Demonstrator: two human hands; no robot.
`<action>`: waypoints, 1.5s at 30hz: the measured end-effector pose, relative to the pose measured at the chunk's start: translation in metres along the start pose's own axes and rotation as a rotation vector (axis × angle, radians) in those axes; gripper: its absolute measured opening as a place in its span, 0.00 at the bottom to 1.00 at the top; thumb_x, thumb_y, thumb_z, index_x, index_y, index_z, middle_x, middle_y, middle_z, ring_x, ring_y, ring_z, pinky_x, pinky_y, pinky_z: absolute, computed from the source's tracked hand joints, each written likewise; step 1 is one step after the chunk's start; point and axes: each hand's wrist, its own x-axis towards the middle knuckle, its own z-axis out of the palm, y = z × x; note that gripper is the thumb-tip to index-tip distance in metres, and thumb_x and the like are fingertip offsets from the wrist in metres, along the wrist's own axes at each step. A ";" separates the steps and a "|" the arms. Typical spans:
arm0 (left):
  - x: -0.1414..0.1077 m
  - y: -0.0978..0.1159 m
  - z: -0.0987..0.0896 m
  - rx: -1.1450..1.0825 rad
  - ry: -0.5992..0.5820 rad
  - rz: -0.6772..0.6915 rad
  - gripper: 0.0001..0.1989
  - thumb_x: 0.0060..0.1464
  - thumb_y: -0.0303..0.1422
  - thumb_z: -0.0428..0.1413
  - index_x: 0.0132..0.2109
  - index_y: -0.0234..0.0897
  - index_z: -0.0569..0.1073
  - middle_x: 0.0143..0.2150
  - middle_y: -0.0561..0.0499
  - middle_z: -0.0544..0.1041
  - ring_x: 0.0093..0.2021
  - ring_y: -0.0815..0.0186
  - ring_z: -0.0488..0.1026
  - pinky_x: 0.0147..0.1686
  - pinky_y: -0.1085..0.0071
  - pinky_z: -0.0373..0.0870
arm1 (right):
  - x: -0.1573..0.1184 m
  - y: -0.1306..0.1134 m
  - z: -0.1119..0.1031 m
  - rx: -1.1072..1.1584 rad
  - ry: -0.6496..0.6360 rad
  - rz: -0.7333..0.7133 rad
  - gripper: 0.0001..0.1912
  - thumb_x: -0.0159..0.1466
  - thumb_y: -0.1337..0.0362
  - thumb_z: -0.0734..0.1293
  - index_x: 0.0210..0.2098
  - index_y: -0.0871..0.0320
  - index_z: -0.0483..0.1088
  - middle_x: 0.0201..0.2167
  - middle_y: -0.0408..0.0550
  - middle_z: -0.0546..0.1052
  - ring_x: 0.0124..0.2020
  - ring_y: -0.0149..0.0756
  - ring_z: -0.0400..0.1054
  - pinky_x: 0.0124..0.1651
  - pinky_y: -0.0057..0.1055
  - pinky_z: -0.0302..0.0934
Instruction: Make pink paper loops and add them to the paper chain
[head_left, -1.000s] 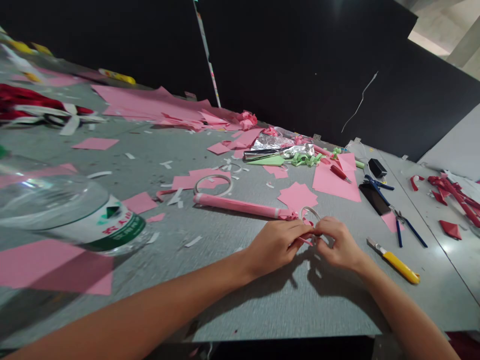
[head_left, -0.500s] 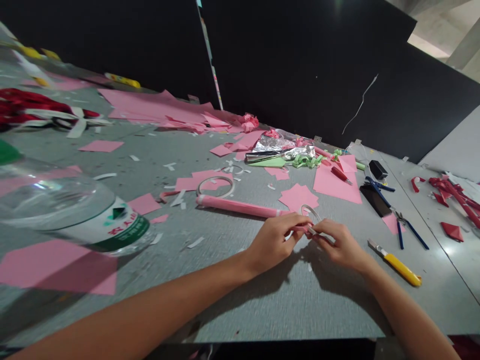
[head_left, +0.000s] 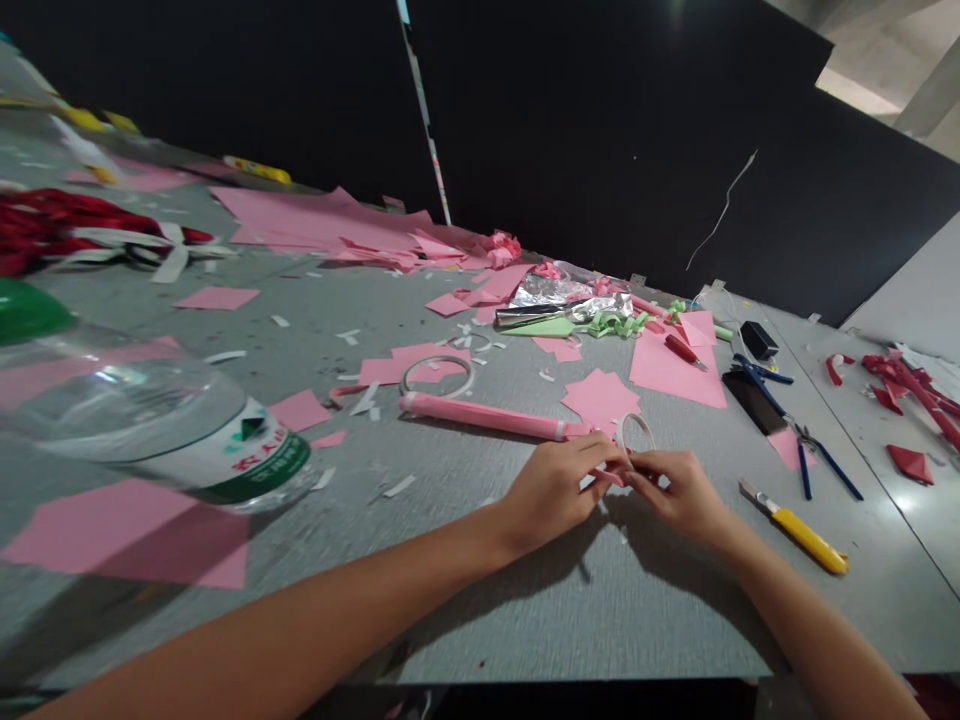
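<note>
My left hand (head_left: 559, 490) is closed in a pinch on a small pink paper strip (head_left: 609, 477). Its fingertips meet those of my right hand (head_left: 682, 492), which pinches a narrow white strip (head_left: 637, 428) that curls up in a loop above the fingers. The ends of both strips are hidden between the fingertips. Just beyond my left hand lies a pink paper tube (head_left: 480, 414) with whitish bands near its ends. A pale ring (head_left: 437, 376) rests behind the tube, partly over pink paper. Past my fingers is a stack of pink paper squares (head_left: 600, 398).
Right of my hands lie a yellow utility knife (head_left: 806, 538) and blue-handled pliers (head_left: 821, 465). At left a large plastic bottle (head_left: 187, 430) lies on its side. Pink sheets (head_left: 322, 220), foil (head_left: 551, 290) and white scraps cover the back. A black panel (head_left: 570, 130) stands behind.
The white loop has turned and stands rounder above my fingers. Both hands stay together, with small finger shifts. The whole view has slid slightly, moving the table items a little to the right.
</note>
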 end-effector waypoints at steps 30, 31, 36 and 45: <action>0.004 0.009 0.000 -0.237 0.064 -0.186 0.08 0.62 0.29 0.64 0.48 0.37 0.77 0.41 0.51 0.83 0.28 0.70 0.72 0.31 0.74 0.71 | -0.001 0.001 0.006 -0.105 0.188 -0.087 0.12 0.74 0.63 0.65 0.45 0.55 0.83 0.31 0.50 0.83 0.30 0.39 0.75 0.35 0.35 0.66; 0.006 0.009 0.000 -0.248 0.061 -0.202 0.07 0.62 0.29 0.64 0.47 0.37 0.78 0.40 0.51 0.83 0.30 0.69 0.74 0.33 0.73 0.72 | -0.002 0.001 0.007 -0.118 0.188 -0.096 0.13 0.74 0.63 0.65 0.45 0.55 0.83 0.31 0.50 0.83 0.30 0.39 0.75 0.35 0.35 0.65; 0.013 0.010 -0.002 -0.392 0.078 -0.326 0.05 0.62 0.29 0.60 0.43 0.39 0.81 0.40 0.50 0.84 0.39 0.62 0.79 0.42 0.68 0.74 | -0.003 -0.002 0.008 -0.192 0.190 -0.114 0.13 0.75 0.63 0.65 0.44 0.55 0.83 0.29 0.50 0.81 0.28 0.39 0.73 0.34 0.34 0.62; 0.024 0.012 0.005 -0.829 0.213 -0.590 0.12 0.48 0.36 0.70 0.36 0.38 0.77 0.31 0.53 0.80 0.32 0.64 0.79 0.38 0.64 0.81 | -0.004 -0.011 0.011 -0.246 0.241 -0.098 0.14 0.77 0.62 0.63 0.42 0.54 0.82 0.28 0.50 0.81 0.29 0.40 0.73 0.34 0.35 0.61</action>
